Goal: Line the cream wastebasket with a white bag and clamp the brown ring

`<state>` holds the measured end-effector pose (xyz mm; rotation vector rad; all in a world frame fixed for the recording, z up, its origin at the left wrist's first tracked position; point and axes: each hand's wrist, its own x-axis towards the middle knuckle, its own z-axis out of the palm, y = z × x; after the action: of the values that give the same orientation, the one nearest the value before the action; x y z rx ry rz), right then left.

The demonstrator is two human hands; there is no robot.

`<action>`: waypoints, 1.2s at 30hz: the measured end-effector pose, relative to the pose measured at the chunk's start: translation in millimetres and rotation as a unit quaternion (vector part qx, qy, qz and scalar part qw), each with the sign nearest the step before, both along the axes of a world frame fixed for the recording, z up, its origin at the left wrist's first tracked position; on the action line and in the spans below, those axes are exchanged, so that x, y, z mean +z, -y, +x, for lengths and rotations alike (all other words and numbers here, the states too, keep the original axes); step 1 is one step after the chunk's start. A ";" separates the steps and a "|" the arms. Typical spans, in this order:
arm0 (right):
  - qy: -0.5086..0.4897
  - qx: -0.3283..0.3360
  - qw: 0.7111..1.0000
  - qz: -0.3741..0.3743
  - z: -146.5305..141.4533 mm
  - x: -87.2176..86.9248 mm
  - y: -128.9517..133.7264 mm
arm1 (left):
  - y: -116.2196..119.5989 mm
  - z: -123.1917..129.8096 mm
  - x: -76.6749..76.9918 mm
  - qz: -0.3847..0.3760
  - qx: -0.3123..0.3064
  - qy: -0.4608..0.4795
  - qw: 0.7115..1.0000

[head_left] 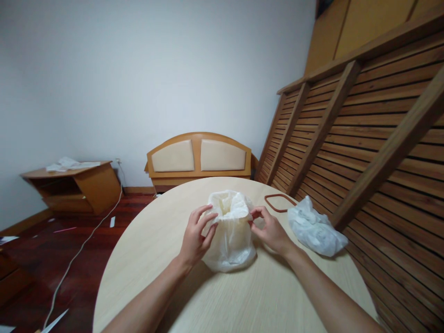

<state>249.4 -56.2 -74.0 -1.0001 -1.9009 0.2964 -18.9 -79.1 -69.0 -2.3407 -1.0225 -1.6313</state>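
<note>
A translucent white plastic bag [231, 249] stands upright on the round pale table. Its mouth opens upward, and its rim is folded outward over a bin-like container that shows dimly through the plastic. My left hand [197, 233] is at the left side of the rim, fingers curled over the plastic with the thumb below. On the right side, my right hand [269, 230] pinches the bag's edge between thumb and fingers. The bottom of the bag lies bunched around the container's base.
A brown rounded ring frame [277, 203] lies at the table's [149, 259] back right, beside a crumpled white plastic bag [314, 229]. Slatted wooden panels [347, 138] lean at the right. A headboard [199, 157] and a low cabinet [93, 187] stand behind; a cable [83, 245] crosses the floor.
</note>
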 end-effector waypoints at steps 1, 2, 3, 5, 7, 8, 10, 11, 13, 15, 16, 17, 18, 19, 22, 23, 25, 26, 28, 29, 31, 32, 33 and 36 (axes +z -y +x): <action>0.007 -0.002 1.000 -0.006 0.5 0.7 -0.3 | 0.3 -0.2 0.2 0.010 0.001 0.004 1.000; 0.013 -0.004 1.000 -0.013 1.0 1.5 -0.4 | 0.8 -0.5 0.6 0.019 0.002 0.008 1.000; 0.019 -0.007 1.000 -0.019 1.3 2.4 -0.4 | 1.5 -0.8 1.3 0.027 0.001 0.011 1.000; 0.026 -0.017 0.999 -0.029 1.7 4.2 0.0 | 3.2 -1.2 3.3 0.042 -0.002 0.017 0.999; 0.027 -0.028 0.999 -0.036 1.8 5.5 0.4 | 4.6 -1.1 5.7 0.064 -0.002 0.019 0.998; 0.026 -0.033 0.998 -0.039 1.8 5.8 0.5 | 5.1 -0.9 6.9 0.076 -0.001 0.017 0.997; 0.026 -0.043 0.998 -0.040 1.6 6.3 0.1 | 5.9 0.2 8.8 0.096 -0.001 0.007 0.995; 0.026 -0.049 0.998 -0.038 1.4 6.7 -0.2 | 6.3 1.1 9.4 0.102 -0.003 0.001 0.995; 0.019 -0.068 0.997 -0.024 0.6 8.2 -0.3 | 7.6 3.6 10.1 0.108 -0.006 -0.008 0.994; -0.002 -0.088 0.996 -0.002 -0.8 11.1 0.9 | 9.7 6.8 10.4 0.108 -0.011 -0.019 0.994; -0.014 -0.095 0.995 0.010 -1.7 13.0 2.2 | 11.1 8.5 10.5 0.108 -0.015 -0.027 0.994; -0.024 -0.098 0.995 0.019 -2.8 14.9 4.0 | 12.5 10.0 10.5 0.107 -0.021 -0.037 0.993; -0.029 -0.097 0.995 0.025 -4.0 16.7 6.1 | 14.0 11.2 10.6 0.105 -0.029 -0.049 0.993; -0.028 -0.092 0.995 0.029 -5.3 18.3 8.3 | 15.3 12.0 10.6 0.104 -0.041 -0.060 0.992; 0.000 -0.080 0.996 0.033 -8.7 20.0 13.5 | 17.4 10.6 11.3 0.103 -0.073 -0.079 0.989; 0.009 -0.079 0.996 0.034 -9.4 19.5 14.2 | 17.2 9.0 11.8 0.103 -0.076 -0.071 0.989; 0.017 -0.078 0.996 0.036 -10.0 17.4 14.0 | 15.1 4.6 12.8 0.102 -0.065 -0.031 0.992; 0.018 -0.076 0.996 0.036 -9.7 16.2 13.1 | 13.4 2.3 13.3 0.100 -0.050 -0.005 0.994; 0.020 -0.072 0.997 0.037 -8.4 13.8 10.5 | 9.4 -2.0 13.7 0.081 -0.012 0.042 0.996; 0.023 -0.072 0.996 0.037 -7.4 13.0 9.0 | 7.2 -3.6 13.3 0.062 0.009 0.058 0.996; 0.025 -0.076 0.996 0.038 -5.2 12.1 6.3 | 3.1 -5.7 11.3 0.009 0.043 0.070 0.997; 0.021 -0.080 0.996 0.043 -4.3 12.2 5.5 | 1.2 -6.1 9.7 -0.018 0.054 0.071 0.996; 0.014 -0.086 0.995 0.053 -3.5 12.7 5.2 | -0.5 -6.3 7.8 -0.041 0.061 0.070 0.995; -0.001 -0.089 0.989 0.115 -3.0 16.5 7.9 | -4.3 -5.6 2.4 -0.069 0.055 0.068 0.994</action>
<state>246.5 -64.0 -57.5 -1.0035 -1.7831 -0.0261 -24.5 -74.8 -66.7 -2.2341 -1.3066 -1.7505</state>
